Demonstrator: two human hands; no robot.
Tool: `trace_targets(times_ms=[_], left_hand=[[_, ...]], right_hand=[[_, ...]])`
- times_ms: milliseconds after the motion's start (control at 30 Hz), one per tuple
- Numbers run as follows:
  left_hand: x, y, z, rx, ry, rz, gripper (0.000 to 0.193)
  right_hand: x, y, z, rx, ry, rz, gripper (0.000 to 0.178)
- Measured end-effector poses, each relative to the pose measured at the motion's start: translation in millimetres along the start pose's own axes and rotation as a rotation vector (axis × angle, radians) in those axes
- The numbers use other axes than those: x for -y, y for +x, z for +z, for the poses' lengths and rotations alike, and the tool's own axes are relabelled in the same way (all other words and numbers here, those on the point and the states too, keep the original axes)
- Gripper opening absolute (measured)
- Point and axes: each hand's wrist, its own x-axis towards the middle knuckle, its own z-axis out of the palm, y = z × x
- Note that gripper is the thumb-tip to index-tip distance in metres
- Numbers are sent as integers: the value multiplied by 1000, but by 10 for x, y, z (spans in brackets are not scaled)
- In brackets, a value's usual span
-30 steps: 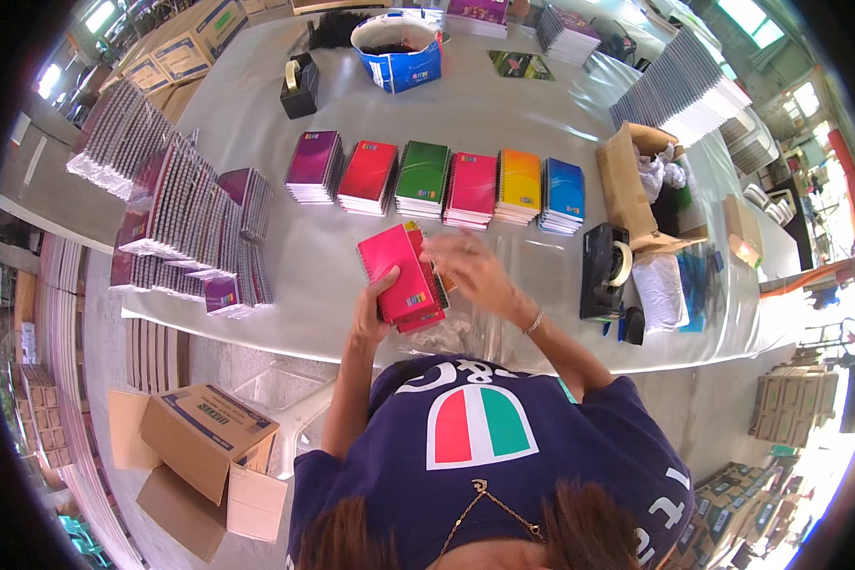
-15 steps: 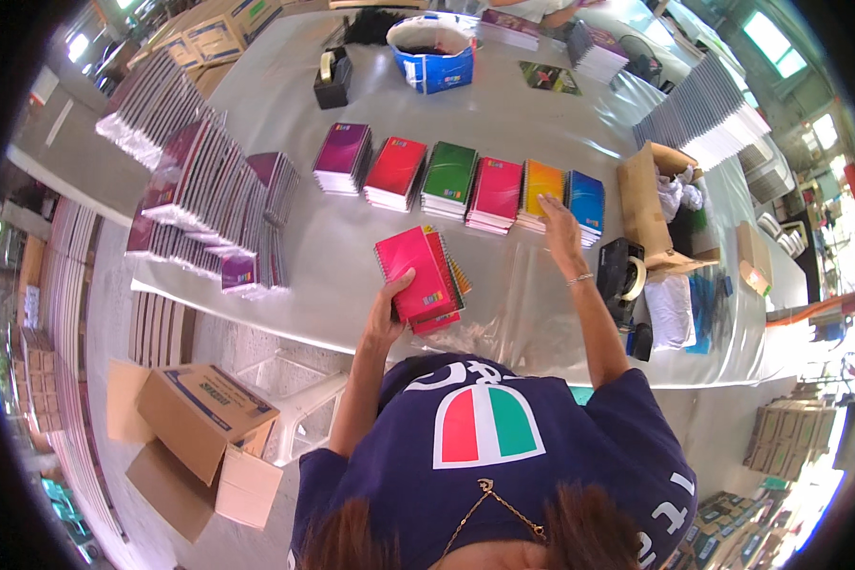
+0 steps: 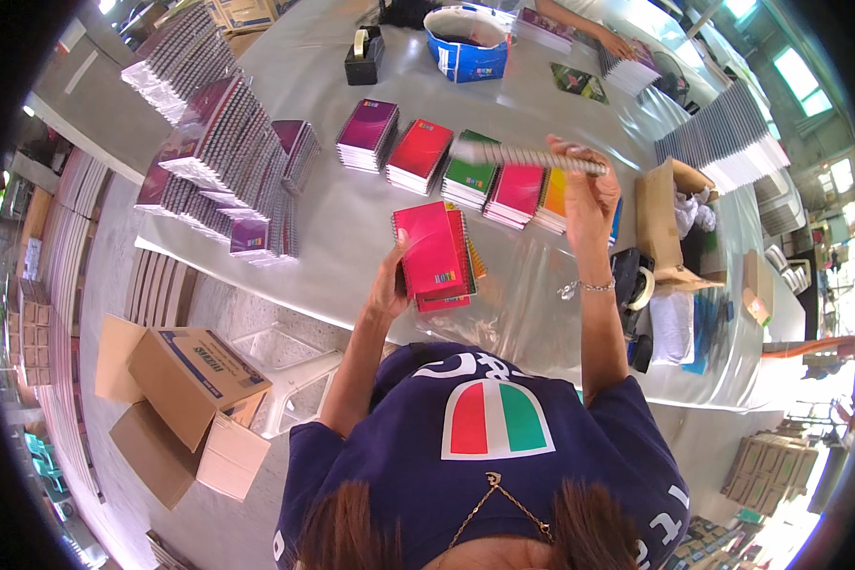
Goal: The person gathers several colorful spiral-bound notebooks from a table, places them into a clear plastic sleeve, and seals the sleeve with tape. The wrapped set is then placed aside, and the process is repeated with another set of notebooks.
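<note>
My left hand [image 3: 389, 279] grips a fanned bunch of small spiral notebooks, a pink notebook [image 3: 427, 252] on top with red, yellow and green edges peeking out. Raised over the row of stacks, my right hand [image 3: 591, 190] is closed on one end of a spiral notebook [image 3: 522, 157], seen edge-on and blurred; its cover colour is hidden. Below it runs a row of notebook stacks: purple [image 3: 368, 128], red [image 3: 420, 150], green [image 3: 468, 179], pink [image 3: 516, 193] and yellow [image 3: 552, 201]. A blue stack [image 3: 617, 220] lies mostly behind my right wrist.
Tall notebook piles [image 3: 214, 142] stand at the left, more [image 3: 727, 128] at the right. An opened carton [image 3: 660, 223] and a tape dispenser [image 3: 629, 285] sit right of my arm. Farther back are another dispenser [image 3: 363, 62], a blue-white container [image 3: 465, 62] and another person's hand [image 3: 616, 43].
My right hand has lifted from the yellow stack and now holds a notebook in the air. My left hand keeps its bunch. A person's arm now reaches onto the pile at the back.
</note>
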Motion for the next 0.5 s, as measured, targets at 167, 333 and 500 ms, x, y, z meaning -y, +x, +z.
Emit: trace_targets(times_ms=[167, 333, 500], left_hand=[[-180, -106, -148, 323, -294, -272, 68], [-130, -183, -168, 70, 35, -256, 51], [-51, -211, -271, 10, -1, -210, 42]], right_hand=[[-222, 50, 318, 555, 380, 270, 20], [-1058, 188, 555, 817, -224, 335, 22], [-2183, 636, 1129, 547, -633, 226, 21]])
